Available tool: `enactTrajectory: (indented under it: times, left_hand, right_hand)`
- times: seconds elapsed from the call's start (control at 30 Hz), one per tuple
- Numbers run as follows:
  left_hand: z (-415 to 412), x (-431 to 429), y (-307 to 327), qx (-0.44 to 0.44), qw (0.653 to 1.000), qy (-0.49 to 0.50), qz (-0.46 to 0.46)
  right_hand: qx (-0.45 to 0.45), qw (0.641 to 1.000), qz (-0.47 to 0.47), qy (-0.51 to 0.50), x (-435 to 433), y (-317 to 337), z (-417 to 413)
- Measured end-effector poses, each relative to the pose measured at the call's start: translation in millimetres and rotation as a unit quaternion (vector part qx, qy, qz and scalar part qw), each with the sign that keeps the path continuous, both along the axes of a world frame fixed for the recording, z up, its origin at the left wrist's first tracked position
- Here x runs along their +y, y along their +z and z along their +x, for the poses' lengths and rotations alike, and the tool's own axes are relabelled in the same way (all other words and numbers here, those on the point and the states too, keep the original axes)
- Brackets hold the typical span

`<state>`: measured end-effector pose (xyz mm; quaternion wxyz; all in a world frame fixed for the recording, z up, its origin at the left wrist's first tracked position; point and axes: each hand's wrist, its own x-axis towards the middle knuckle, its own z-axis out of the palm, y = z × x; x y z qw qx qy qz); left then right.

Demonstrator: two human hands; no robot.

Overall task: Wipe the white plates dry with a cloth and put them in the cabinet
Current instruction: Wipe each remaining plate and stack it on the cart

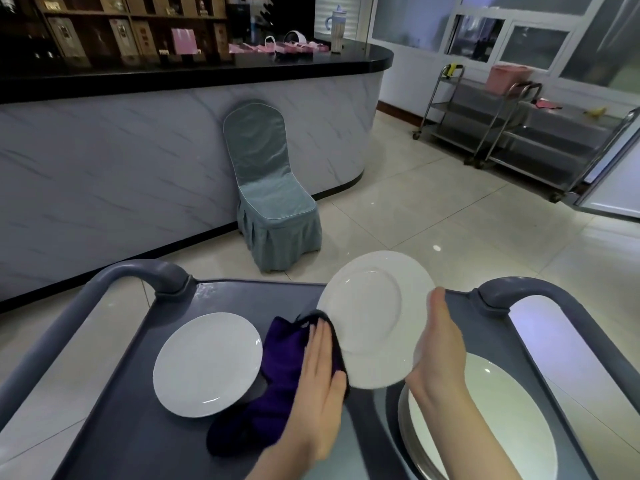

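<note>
We've got a grey plastic cart [138, 427]. Just above it our right hand [440, 344] grips a round glossy white plate [374, 317] by the rim. A second white plate [207, 363] lies flat on the cart. Our left hand [320, 386], fingers flat and straight, presses a fuzzy purple cloth [280, 362] to the held plate's edge.

On the grey plastic cart [145, 427], a white round ceramic plate [207, 363] lies at the left, the purple fabric cloth [280, 368] just right of it. The left hand [322, 389] presses the cloth against the left rim of a second white ceramic plate [370, 317]; the right hand [440, 348] holds its right rim. Below that hand sits a stack of white plates [485, 420]. Behind the cart stands a grey fabric-covered chair [270, 188], against the marble-fronted bench [138, 161].
</note>
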<state>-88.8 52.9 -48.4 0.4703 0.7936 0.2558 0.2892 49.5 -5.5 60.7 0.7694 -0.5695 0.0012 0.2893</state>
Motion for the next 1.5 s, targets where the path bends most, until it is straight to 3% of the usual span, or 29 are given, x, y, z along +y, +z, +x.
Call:
enactTrajectory:
  times: [0.2, 0.37, 0.67, 0.73, 0.9, 1.13, 1.23, 1.27, 1.4, 1.5]
  left_hand:
    - [19, -7, 34, 0.051, 0.984, -0.078, 0.153]
    - [32, 20, 72, 0.048, 0.978, -0.116, 0.167]
    - [27, -9, 35, 0.099, 0.952, -0.103, 0.271]
    - [29, -1, 40, 0.073, 0.964, -0.106, 0.231]
    - [33, 26, 56, -0.014, 0.998, -0.053, 0.004]
    - [18, 8, 25, 0.072, 0.995, -0.061, 0.034]
    - [24, -9, 21, 0.133, 0.977, -0.078, 0.148]
    - [26, -7, 22, 0.105, 0.981, -0.086, 0.142]
    - [29, 18, 37, 0.0, 0.994, -0.103, -0.035]
    - [26, 26, 30, 0.027, 0.997, -0.066, -0.016]
  right_hand:
    - [0.002, 1.0, -0.021, 0.004, 11, -15, -22]
    - [-0.053, 0.994, -0.063, 0.07, 4, -28, -44]
    - [-0.081, 0.99, -0.092, 0.066, 5, -15, -24]
    - [-0.109, 0.984, -0.113, 0.086, 2, -19, -29]
    - [-0.185, 0.967, -0.137, 0.111, -6, -27, -43]
    - [-0.121, 0.988, -0.082, 0.05, -6, -9, -19]
    - [-0.105, 0.991, -0.058, 0.057, -6, -8, -20]
    - [-0.103, 0.991, -0.055, 0.062, -7, -10, -23]
    - [-0.094, 0.992, -0.048, 0.068, -9, -16, -34]
    - [-0.116, 0.991, -0.055, 0.038, -7, -8, -29]
